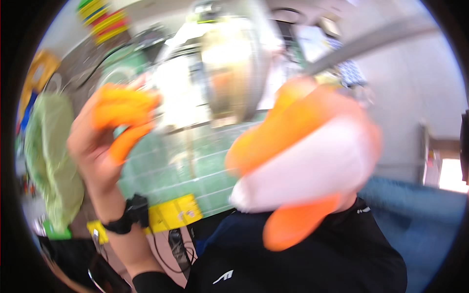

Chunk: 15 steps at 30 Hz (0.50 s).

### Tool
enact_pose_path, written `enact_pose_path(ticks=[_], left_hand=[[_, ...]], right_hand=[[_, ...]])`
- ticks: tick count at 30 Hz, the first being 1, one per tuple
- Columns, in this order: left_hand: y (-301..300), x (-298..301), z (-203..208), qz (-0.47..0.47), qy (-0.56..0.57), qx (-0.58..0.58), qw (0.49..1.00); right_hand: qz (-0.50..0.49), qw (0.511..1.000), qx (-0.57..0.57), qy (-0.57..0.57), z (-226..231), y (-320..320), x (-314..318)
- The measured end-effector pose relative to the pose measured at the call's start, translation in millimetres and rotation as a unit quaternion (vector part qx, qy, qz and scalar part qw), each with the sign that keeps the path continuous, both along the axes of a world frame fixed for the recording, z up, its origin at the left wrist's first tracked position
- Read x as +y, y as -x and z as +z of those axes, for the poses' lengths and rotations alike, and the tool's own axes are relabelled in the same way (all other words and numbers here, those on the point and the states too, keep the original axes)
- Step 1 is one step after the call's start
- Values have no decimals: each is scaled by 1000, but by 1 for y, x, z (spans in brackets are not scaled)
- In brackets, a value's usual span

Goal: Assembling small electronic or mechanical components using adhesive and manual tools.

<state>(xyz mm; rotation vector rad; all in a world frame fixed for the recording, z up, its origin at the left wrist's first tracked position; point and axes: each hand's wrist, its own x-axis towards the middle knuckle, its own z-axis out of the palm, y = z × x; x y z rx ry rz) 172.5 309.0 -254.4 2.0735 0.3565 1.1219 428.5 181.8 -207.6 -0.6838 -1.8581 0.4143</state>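
Observation:
Orange covers are on the fingers of both my hands. My left hand point(115, 122) is raised at the left, fingers curled and thumb drawn in toward them. Whatever lies at its fingertips is too blurred to make out. Close to the camera at the right, my right hand point(312, 117) is wrapped round a white bottle-like thing point(303, 163). It tapers to a small tip at its lower left; motion smears its outline. Beyond my hands, a shiny round metallic piece point(229, 73) stands beside a glaring white area.
Under the work lies a green gridded cutting mat point(171, 176), with a yellow strip point(176, 212) at its near edge. A pale green bag point(53, 156) hangs at the left. Stacked coloured bins point(105, 22) stand behind. A grey bar point(371, 44) crosses the upper right.

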Motion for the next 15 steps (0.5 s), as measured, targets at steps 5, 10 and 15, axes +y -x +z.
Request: enact_pose_path(ticks=[5, 10, 15], left_hand=[[19, 11, -11, -19, 7, 9, 1000], [40, 32, -33, 25, -32, 58, 997], [49, 34, -37, 57, -39, 68, 995]], right_hand=[[-182, 972, 116, 95, 31, -58, -123], [-442, 789, -11, 427, 66, -158, -246], [-450, 703, -81, 544, -11, -196, -226]])
